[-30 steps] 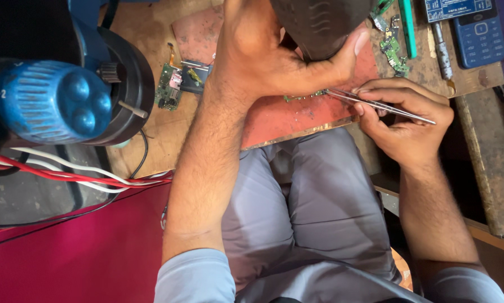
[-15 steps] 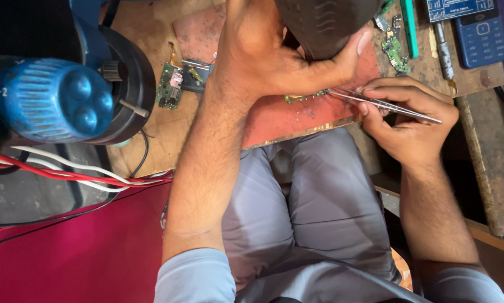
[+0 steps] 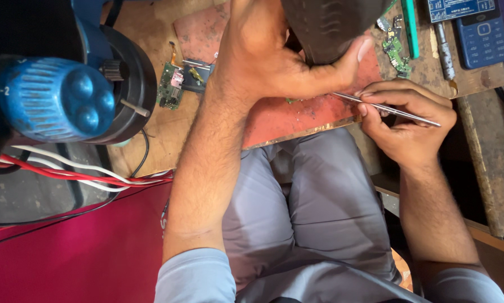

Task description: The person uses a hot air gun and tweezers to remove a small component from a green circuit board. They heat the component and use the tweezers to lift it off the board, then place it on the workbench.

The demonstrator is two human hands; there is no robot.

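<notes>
Here, a thin pair of silver metal tweezers (image 3: 386,108) is pinched between the thumb and fingertips of the right hand (image 3: 402,126), which is closed around it much like a pen; the shaft slants from the upper left down to the right, its rear end sticking out past the knuckles. The tip reaches toward a small green piece (image 3: 292,101) lying on the worn red rubber work mat (image 3: 297,115), just under the heel of the left hand (image 3: 274,62); whether the tip touches that piece cannot be told. The left hand is curled shut around a dark, rounded object (image 3: 330,25) at the top edge of the view, thumb pressed along its lower side; what the object is cannot be told. The mat lies on a scuffed brown wooden bench (image 3: 151,129), its near edge above the person's grey trousers (image 3: 319,207). To the left of the left hand, on the bench, sits a small green circuit board (image 3: 169,87) with a black module just beside it. Further left, a blue ribbed knob (image 3: 58,98) on a black round housing fills the corner, with red, white and black wires (image 3: 78,171) running below it. To the upper right of the mat lie more small green board pieces (image 3: 397,50), a green tool (image 3: 410,25), a metal-handled tool (image 3: 443,47) and a blue keypad phone (image 3: 482,36).
</notes>
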